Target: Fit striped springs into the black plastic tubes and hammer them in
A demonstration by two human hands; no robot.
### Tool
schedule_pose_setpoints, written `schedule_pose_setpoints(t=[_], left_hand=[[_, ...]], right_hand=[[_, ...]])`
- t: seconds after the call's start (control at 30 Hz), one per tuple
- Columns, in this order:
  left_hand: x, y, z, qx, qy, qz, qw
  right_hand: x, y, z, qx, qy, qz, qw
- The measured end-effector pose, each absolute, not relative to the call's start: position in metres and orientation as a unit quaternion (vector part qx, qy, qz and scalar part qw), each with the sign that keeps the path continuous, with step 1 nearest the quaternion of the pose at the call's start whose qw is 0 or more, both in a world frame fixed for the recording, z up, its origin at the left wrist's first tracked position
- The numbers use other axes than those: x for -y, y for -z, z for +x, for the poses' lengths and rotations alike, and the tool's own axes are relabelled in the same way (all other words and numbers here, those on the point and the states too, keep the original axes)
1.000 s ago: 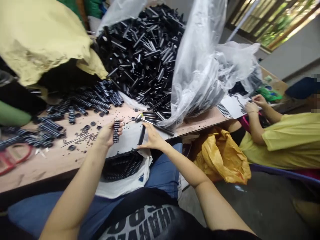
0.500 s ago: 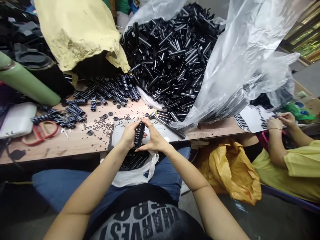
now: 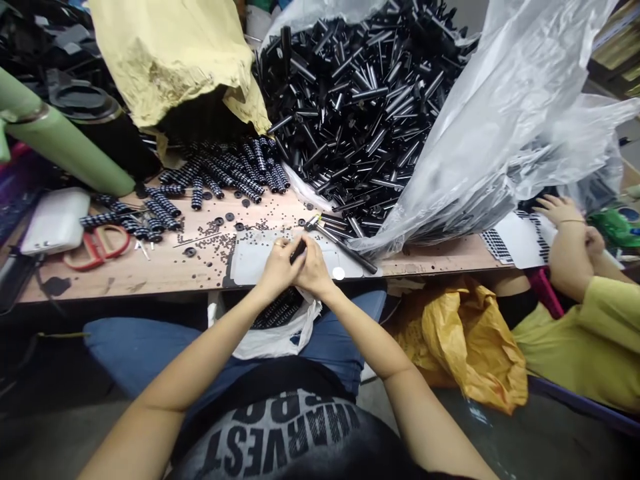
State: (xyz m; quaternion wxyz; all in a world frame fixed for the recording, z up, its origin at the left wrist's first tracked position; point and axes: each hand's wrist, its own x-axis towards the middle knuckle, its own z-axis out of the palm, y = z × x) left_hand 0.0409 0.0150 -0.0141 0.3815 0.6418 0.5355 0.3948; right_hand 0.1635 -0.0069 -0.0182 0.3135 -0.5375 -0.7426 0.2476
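A dark piece shows between my two hands, mostly covered by fingers. My left hand is wrapped round it from the left, and my right hand closes on it from the right, fingertips meeting at the top. Below them an open white bag on my lap holds dark studded pieces. Just beyond my hands lies a pale flat sheet, with a black rod crossing its right side.
Black tubes fill a clear plastic bag. Studded rods, small scattered dots, red-handled scissors and a green bottle are on the table. At right, a person's hand reaches over printed sheets.
Both my hands have closed together round the piece, whose studded face is now covered; my right fingers were spread before. The person at right has stretched out a hand. The view has shifted slightly.
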Motion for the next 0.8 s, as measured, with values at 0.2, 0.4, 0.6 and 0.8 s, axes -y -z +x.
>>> schedule_pose_setpoints(t=[0.2, 0.4, 0.6, 0.8], left_hand=[[-0.010, 0.047, 0.018, -0.445, -0.255, 0.848, 0.132], [-0.013, 0.050, 0.004, -0.407, -0.235, 0.879, 0.075], [-0.007, 0.045, 0.008, -0.449, -0.229, 0.862, 0.050], [0.001, 0.044, 0.014, -0.472, -0.223, 0.850, 0.069]], right_hand=[[-0.004, 0.010, 0.202, 0.733, -0.110, -0.651, 0.164], [-0.028, 0.004, 0.238, 0.696, 0.042, -0.717, 0.014], [-0.010, -0.010, 0.234, 0.698, -0.069, -0.706, 0.096], [0.053, -0.021, 0.225, 0.698, -0.143, -0.696, 0.089]])
